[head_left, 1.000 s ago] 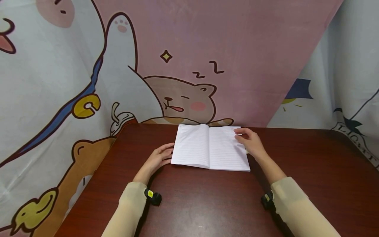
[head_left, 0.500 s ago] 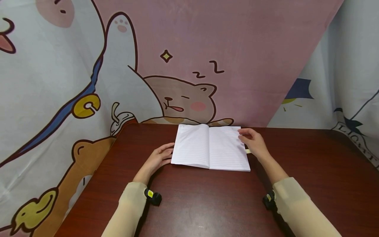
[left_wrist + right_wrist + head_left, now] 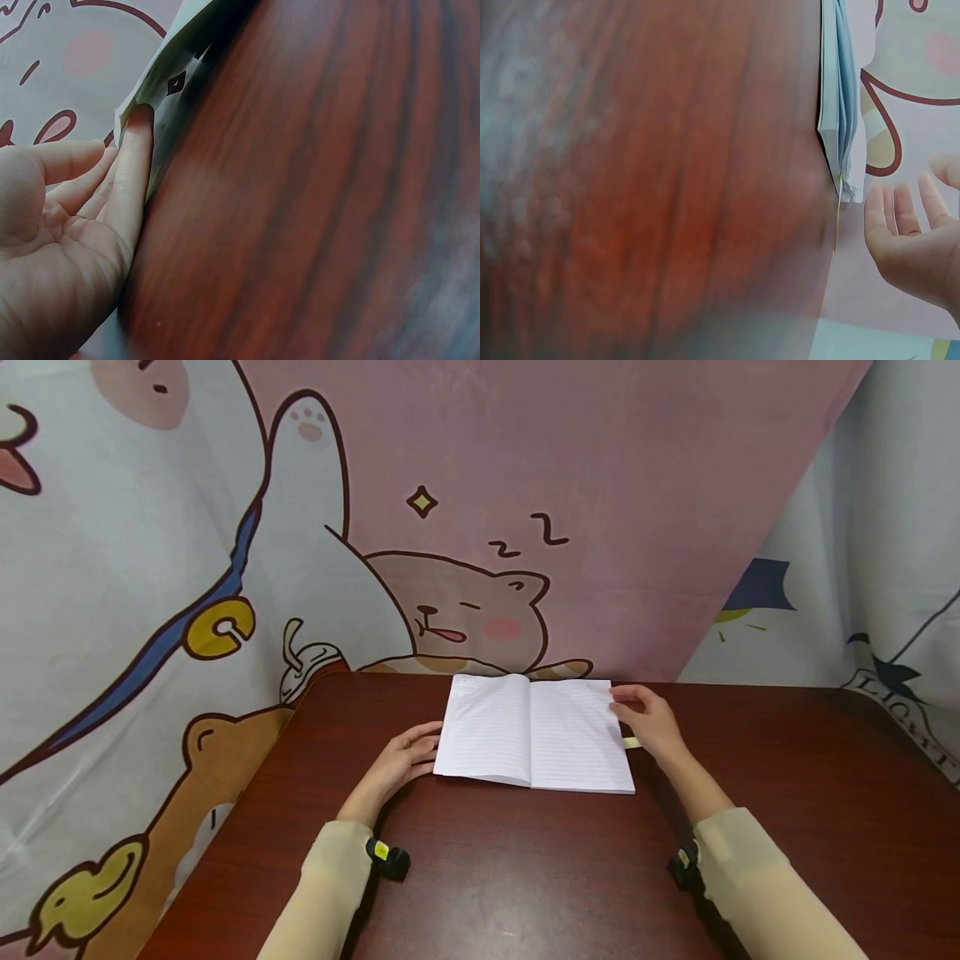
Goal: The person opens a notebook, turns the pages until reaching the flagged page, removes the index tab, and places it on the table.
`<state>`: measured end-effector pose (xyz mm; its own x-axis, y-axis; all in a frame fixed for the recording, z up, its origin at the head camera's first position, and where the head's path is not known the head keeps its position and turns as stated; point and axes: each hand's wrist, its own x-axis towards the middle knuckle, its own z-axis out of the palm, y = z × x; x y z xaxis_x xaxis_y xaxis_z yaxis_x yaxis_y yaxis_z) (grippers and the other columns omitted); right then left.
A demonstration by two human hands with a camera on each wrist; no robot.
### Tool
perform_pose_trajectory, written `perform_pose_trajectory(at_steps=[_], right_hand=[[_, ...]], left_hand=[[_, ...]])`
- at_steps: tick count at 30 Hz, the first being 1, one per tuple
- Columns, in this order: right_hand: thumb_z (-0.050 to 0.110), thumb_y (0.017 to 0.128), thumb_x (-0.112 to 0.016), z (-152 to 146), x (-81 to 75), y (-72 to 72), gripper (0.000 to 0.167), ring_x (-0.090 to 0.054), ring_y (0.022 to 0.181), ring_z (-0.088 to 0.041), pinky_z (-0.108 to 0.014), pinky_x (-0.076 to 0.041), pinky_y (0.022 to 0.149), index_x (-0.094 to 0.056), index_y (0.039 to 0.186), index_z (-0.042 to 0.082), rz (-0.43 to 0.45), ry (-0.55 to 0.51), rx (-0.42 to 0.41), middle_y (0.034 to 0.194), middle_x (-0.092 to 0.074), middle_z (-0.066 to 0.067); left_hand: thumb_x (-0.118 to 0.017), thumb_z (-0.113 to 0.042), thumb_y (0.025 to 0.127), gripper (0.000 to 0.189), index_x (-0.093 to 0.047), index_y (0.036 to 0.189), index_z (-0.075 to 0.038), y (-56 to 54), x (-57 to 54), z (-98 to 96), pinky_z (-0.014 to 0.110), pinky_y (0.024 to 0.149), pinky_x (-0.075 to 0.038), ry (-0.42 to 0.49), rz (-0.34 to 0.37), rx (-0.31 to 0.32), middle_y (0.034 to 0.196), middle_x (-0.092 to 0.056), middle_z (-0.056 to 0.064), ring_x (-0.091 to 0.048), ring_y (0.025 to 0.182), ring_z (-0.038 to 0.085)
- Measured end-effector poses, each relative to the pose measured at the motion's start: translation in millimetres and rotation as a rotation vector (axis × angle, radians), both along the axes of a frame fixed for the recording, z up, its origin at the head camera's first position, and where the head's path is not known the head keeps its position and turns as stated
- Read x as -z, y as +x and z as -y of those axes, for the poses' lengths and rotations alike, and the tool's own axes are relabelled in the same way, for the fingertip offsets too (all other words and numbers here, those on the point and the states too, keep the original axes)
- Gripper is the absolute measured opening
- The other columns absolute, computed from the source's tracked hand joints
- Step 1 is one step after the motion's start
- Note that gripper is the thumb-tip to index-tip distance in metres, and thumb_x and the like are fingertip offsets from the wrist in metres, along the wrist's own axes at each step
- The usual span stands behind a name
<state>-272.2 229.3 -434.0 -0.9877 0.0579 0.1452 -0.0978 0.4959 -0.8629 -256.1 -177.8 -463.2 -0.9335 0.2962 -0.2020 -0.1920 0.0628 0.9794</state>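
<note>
An open notebook (image 3: 491, 731) with lined white pages lies near the far edge of the table. A pale tab (image 3: 632, 742) sticks out past its right edge. My left hand (image 3: 396, 766) rests at the notebook's left edge. In the left wrist view, one fairly straight finger (image 3: 133, 161) of it reaches beneath the lifted edge of the cover (image 3: 161, 67). My right hand (image 3: 651, 722) hovers beside the upper right edge, its fingers loosely bent. Seen from the right wrist, that hand (image 3: 919, 240) holds nothing and stands apart from the notebook (image 3: 838, 97).
The dark red-brown wooden table (image 3: 480, 877) reaches toward me and out to both sides. Behind it hangs a cloth (image 3: 637, 527) printed with cartoon animals. Both wrists wear small black cameras (image 3: 392, 862) over pale sleeves.
My right hand has drawn off the right page and shifted right, which leaves the pale tab more in view. The left hand and the notebook have stayed in place.
</note>
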Motion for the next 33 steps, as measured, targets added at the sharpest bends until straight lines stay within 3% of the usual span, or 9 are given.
perform_pose_trajectory(at_steps=[8,17,33], right_hand=[[0.017,0.099,-0.060,-2.1,0.8,-1.6,0.038,-0.057,0.102,-0.008,-0.010,-0.042,0.081,-0.058,0.132,-0.001,0.036,0.018,0.012,0.131,-0.062,-0.023],[0.016,0.099,-0.060,-4.0,2.8,-3.0,0.038,-0.057,0.118,-0.034,-0.023,-0.042,0.090,-0.057,0.133,-0.001,0.054,0.017,0.015,0.133,-0.060,-0.024],[0.017,0.099,-0.060,-4.3,5.8,-5.7,0.043,-0.055,0.120,-0.037,-0.022,-0.043,0.086,-0.053,0.135,-0.004,0.125,0.027,0.004,0.133,-0.056,-0.026]], left_hand=[[-0.043,-0.014,0.107,0.047,-0.036,0.154,-0.009,-0.9,1.2,0.7,0.027,0.089,-0.055,0.010,-0.005,0.013,0.150,-0.045,0.024,-0.063,0.115,0.015],[-0.042,-0.012,0.107,0.047,-0.036,0.154,-0.009,-1.6,1.7,1.0,0.026,0.089,-0.055,0.019,-0.003,0.018,0.151,-0.045,0.024,-0.063,0.114,0.015],[-0.042,-0.013,0.107,0.047,-0.035,0.154,-0.009,-1.8,1.5,1.4,0.026,0.089,-0.055,0.011,-0.003,0.019,0.152,-0.044,0.024,-0.062,0.117,0.017]])
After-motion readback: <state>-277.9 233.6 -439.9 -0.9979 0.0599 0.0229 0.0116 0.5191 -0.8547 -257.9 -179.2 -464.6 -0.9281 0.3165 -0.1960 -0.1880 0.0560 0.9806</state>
